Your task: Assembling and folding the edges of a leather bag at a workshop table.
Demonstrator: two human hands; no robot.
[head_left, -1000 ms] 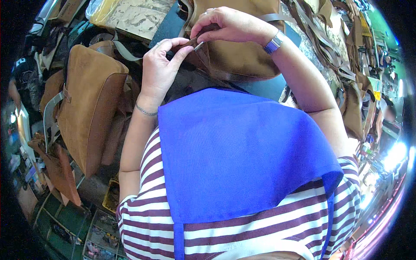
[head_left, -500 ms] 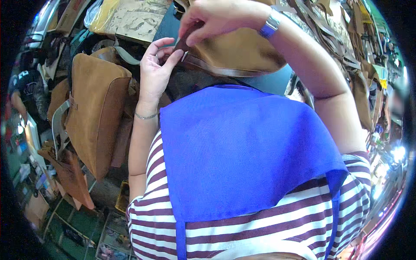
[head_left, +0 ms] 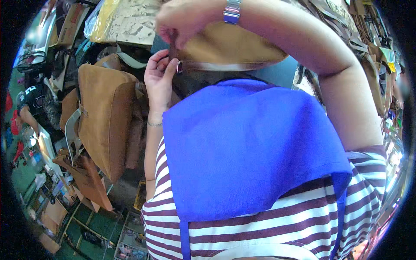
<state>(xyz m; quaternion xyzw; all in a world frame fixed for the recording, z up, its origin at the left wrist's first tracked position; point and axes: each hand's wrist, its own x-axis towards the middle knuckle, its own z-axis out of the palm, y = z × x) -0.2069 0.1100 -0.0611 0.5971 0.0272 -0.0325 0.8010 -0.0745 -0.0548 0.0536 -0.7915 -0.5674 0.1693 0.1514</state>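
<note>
The person's right hand (head_left: 184, 21), slightly blurred, is closed on the upper part of a narrow, dark brown leather-like strap (head_left: 173, 51), with the fingers bent around it. Just below, the left hand (head_left: 159, 78) pinches the strap's lower part between thumb and fingers, palm facing up, beside a small, shiny metal fitting (head_left: 179, 66) near the thumb tip. The strap runs upright between the two hands, in front of the left end of a large, tan bag (head_left: 236, 47) with a rounded lower edge. That bag lies under the right forearm, upon a flat blue sheet (head_left: 281, 78). A silvery, metal-banded wristwatch (head_left: 232, 11) circles the right wrist, and a thin chain bracelet (head_left: 154, 124) the left. A plain, bright blue apron (head_left: 255, 147) covers the chest over a maroon-and-white striped shirt (head_left: 260, 227). Left of the left forearm, well apart from the strap, stands another brown, suede-like bag (head_left: 104, 117) with a grey strap.
</note>
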